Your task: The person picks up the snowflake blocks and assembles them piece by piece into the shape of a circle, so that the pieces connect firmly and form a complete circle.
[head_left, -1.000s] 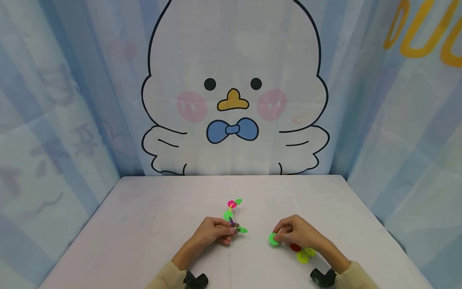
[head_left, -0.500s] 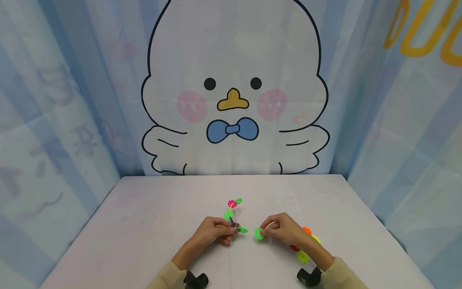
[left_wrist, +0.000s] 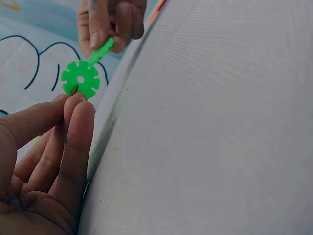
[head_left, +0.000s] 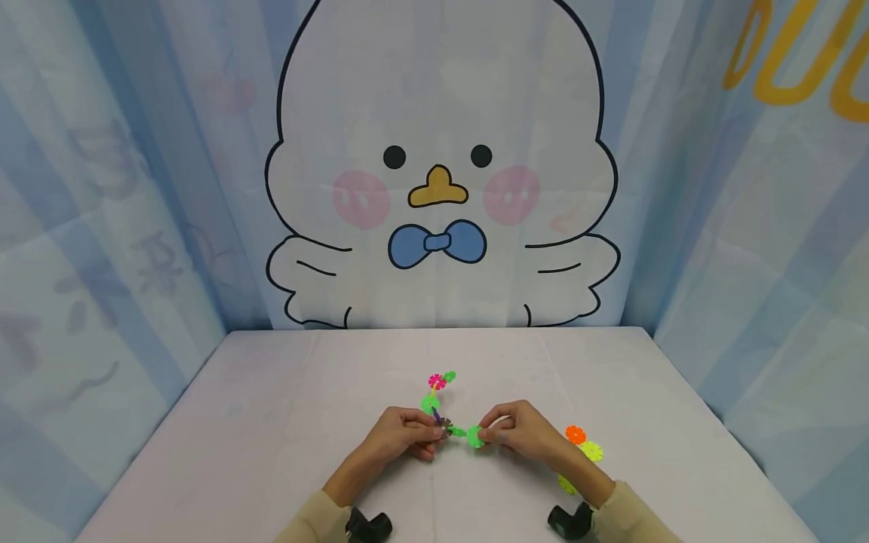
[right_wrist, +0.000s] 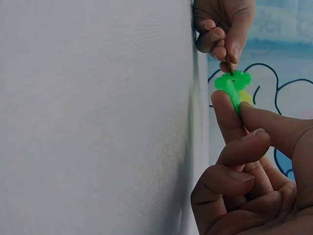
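Observation:
My left hand (head_left: 407, 434) pinches a brown notched plastic disc in a chain of interlocking discs on the white table (head_left: 299, 392). The chain's pink disc (head_left: 437, 381) lies farther back, joined to green ones. At its near end a green disc (left_wrist: 72, 73) sticks out beyond my left fingertips. Between thumb and index finger, my right hand (head_left: 519, 431) pinches a loose green disc (head_left: 474, 437). Both wrist views show this disc's edge meeting the end disc's edge at an angle; whether their slots are engaged I cannot tell.
Right of my right forearm lie an orange disc (head_left: 575, 434) and a yellow disc (head_left: 592, 451). Another yellow disc (head_left: 566, 484) is partly covered by that forearm. A printed cloth backdrop (head_left: 441, 294) rises behind the table.
My right hand has carried the green disc leftward from beside the loose discs to the chain's end. The orange disc has come into sight; the red one is now hidden. My left hand stays put.

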The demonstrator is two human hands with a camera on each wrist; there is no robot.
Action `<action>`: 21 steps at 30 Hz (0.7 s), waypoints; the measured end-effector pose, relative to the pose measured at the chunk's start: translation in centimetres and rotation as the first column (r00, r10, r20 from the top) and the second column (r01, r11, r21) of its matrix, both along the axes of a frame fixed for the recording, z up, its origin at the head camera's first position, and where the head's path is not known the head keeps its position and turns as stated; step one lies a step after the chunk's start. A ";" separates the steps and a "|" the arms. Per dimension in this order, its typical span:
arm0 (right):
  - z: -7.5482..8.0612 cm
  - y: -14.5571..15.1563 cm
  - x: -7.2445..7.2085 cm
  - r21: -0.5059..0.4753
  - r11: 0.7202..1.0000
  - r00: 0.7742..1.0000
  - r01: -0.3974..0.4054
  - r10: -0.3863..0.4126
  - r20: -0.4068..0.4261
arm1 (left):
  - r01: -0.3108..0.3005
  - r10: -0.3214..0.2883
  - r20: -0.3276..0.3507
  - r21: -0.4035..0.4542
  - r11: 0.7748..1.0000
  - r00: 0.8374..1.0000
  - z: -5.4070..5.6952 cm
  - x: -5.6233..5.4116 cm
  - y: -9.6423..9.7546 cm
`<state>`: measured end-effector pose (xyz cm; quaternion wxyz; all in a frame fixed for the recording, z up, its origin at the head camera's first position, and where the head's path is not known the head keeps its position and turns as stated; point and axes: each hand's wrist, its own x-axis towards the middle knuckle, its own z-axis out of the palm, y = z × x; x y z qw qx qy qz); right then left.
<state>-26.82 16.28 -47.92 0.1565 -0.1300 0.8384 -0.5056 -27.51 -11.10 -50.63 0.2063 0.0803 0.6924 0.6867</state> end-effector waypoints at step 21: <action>-0.6 -0.7 0.2 -0.047 0.997 0.998 -0.065 0.065 -0.011 | -0.006 0.006 -0.004 -0.014 1.000 1.000 0.2 0.1 0.0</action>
